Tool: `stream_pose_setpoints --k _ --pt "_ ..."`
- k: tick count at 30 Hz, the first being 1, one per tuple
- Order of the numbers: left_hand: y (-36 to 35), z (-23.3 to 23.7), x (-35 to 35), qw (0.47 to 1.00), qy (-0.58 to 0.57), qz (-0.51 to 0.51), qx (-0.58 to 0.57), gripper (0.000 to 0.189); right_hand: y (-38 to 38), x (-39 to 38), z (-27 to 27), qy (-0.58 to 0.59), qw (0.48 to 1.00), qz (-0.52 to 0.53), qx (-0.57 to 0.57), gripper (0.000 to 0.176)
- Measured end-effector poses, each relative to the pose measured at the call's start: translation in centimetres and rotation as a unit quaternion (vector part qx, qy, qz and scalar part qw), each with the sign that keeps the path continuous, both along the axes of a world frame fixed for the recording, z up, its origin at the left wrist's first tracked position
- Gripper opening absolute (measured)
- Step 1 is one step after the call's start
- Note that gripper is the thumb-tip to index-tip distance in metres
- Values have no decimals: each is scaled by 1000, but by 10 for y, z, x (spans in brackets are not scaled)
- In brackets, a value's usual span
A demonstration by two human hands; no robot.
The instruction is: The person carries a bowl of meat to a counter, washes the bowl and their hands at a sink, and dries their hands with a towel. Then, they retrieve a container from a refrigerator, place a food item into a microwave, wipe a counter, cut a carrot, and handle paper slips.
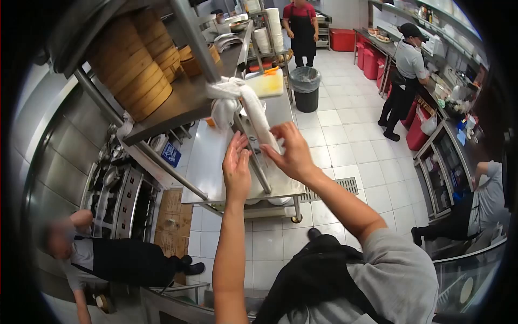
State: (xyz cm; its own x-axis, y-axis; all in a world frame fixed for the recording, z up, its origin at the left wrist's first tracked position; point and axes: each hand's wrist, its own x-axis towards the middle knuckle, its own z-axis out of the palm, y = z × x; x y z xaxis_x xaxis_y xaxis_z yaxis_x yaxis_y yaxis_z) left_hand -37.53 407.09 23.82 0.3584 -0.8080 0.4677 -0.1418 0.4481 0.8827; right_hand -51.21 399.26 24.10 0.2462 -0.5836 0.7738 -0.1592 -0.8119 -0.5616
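A white towel [254,110] is knotted around a metal shelf post [195,40], and its loose end hangs down on the right. My right hand [295,154] is at that lower end, with thumb and bent fingers closed on the cloth's edge. On the other side, my left hand [237,168] is raised next to the post, fingers stretched and palm turned toward the towel. No object shows in the left palm. Behind both hands lies a steel worktable [216,156].
Stacked bamboo steamers [132,70] stand on the upper shelf at left. A cutting board [265,83] lies farther back. A black trash bin [306,89] stands on the tiled floor. Several co-workers are around, one [124,259] at lower left near the stove [127,200].
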Motion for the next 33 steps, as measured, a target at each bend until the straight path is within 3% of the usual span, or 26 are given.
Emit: stream_pose_setpoints --k 2,4,7,10,11,13,14,16,18,19,20,21,22,23,25,26,29,30,32,33 --pt "-17 -4 4 999 43 -14 -5 40 -22 13 -14 -79 986 -90 -117 19" --pt "-21 -2 6 999 36 -13 -3 38 -28 17 -27 0 999 -2 45 18" --pt "-23 4 -3 999 31 -5 10 35 -13 -20 -18 -15 997 68 45 12" --pt "-32 2 -23 982 158 -102 -15 33 -4 -67 11 72 980 165 82 9" --pt "-37 -2 -29 981 158 -112 -31 31 -7 -75 24 73 979 170 79 9" --pt "-40 -3 -46 970 209 -113 -51 32 -11 -87 52 143 943 294 66 3" --pt "-42 -1 -53 979 180 -93 -35 36 -14 -87 71 122 927 354 21 11" --pt "-48 6 -67 981 170 -86 -25 41 -25 -95 118 239 889 390 -32 23" --pt "-54 13 -78 974 197 -106 -31 47 -35 -97 167 220 895 375 -104 32" --pt "-58 15 -86 969 213 -119 -41 50 -41 -86 195 150 890 399 -159 33" --pt "-61 16 -95 960 238 -133 -56 53 -46 -62 220 2 878 439 -192 45" --pt "-64 19 -104 947 271 -154 -79 56 -41 -44 247 -103 816 560 -100 44" --pt "-66 24 -113 930 303 -180 -108 59 -35 -25 271 -204 721 663 -7 43" --pt "-68 30 -125 908 334 -211 -138 62 -33 -4 289 -268 638 722 26 41" --pt "-71 38 -146 860 387 -276 -184 68 -37 37 301 -315 566 757 85 43" --pt "-72 31 -154 840 406 -302 -196 71 -36 53 292 -312 555 767 80 43" --pt "-56 -24 -143 807 460 -340 -146 77 -36 91 229 -340 479 770 247 56" --pt "-54 -24 -141 809 458 -337 -151 77 -35 90 199 -330 449 775 298 58" --pt "-37 -26 -144 924 366 -108 37 81 -33 81 141 -346 360 786 365 60" --pt "-36 -26 -143 929 353 -73 87 81 -32 68 114 -355 302 803 372 61"
